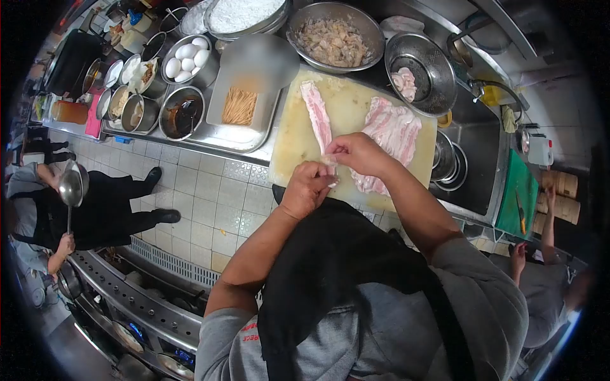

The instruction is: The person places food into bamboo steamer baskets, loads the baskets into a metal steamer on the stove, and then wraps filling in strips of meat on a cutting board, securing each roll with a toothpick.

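A long pale-pink slice of fatty pork (317, 113) lies lengthwise on the yellowed cutting board (287, 136). At its near end, my left hand (307, 189) is closed, fingers curled around the meat. My right hand (358, 154) pinches the same slice just above, thumb and fingertips together. The part between my fingers is mostly hidden. Right of it, a pile of overlapping pork slices (392, 130) is partly covered by my right hand and forearm. Left of the board, thin wooden sticks (239, 106) lie in a plastic container (215, 98).
Behind the board stand a bowl of chopped filling (330, 39) and a colander (438, 76) with some meat. Eggs (188, 58) and a dark sauce pot (182, 114) are at left. A sink (480, 152) and knife (521, 213) lie right. Co-workers stand on both sides.
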The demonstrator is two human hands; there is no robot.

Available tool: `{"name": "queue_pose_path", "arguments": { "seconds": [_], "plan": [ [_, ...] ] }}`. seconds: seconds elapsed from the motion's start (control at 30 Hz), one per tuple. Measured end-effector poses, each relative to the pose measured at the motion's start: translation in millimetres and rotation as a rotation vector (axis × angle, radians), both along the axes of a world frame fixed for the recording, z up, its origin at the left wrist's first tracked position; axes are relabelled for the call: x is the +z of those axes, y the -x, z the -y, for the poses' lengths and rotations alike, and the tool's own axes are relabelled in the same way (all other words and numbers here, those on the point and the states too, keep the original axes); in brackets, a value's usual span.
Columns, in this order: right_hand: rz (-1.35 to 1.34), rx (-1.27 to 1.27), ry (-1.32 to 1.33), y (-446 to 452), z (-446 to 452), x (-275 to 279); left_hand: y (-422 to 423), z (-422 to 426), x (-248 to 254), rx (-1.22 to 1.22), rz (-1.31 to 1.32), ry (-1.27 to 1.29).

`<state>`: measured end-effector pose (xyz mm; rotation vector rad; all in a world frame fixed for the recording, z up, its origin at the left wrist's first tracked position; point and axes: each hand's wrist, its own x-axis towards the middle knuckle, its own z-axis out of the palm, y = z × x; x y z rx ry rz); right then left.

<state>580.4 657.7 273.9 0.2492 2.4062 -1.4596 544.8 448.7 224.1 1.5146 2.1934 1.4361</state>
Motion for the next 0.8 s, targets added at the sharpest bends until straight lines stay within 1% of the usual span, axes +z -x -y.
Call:
{"name": "queue_pose_path", "arguments": {
  "seconds": [0.03,0.1,0.23,0.3,0.33,0.4,0.43,0.5,0.53,0.6,0.63,0.7,0.8],
  "plan": [
    [0.002,-0.004,0.006,-3,2,-5,-2,1,2,-0.004,0.002,0.006],
    [-0.088,0.17,-0.133,-4,2,-16,-4,1,5,0.056,0.036,-0.012],
    [-0.113,0.234,-0.192,3,1,-11,-6,-5,6,0.075,0.076,-0.017],
    [0.045,0.247,-0.171,8,3,2,0,-8,7,0.081,0.116,-0.004],
    [0.043,0.245,-0.169,6,4,0,3,-10,8,0.079,0.114,-0.003],
    [-0.035,0.042,-0.082,3,6,-8,10,-14,9,0.107,0.181,0.092],
    [-0.038,0.041,-0.082,1,5,-8,14,-16,12,0.106,0.178,0.092],
    [-0.005,-0.094,-0.04,-9,4,-8,21,-20,19,0.123,0.318,0.243],
    [-0.007,-0.095,-0.041,-15,5,-9,26,-22,20,0.122,0.317,0.241],
    [-0.152,-0.155,-0.179,-30,9,-12,33,-26,20,0.065,0.392,0.279],
    [-0.152,-0.152,-0.18,-37,11,-13,37,-29,21,0.067,0.393,0.277],
    [-0.525,-0.041,-0.389,-49,16,-14,43,-33,24,0.065,0.46,0.364],
    [-0.541,-0.033,-0.394,-55,30,-14,48,-37,12,0.06,0.434,0.332]
  ]
}}
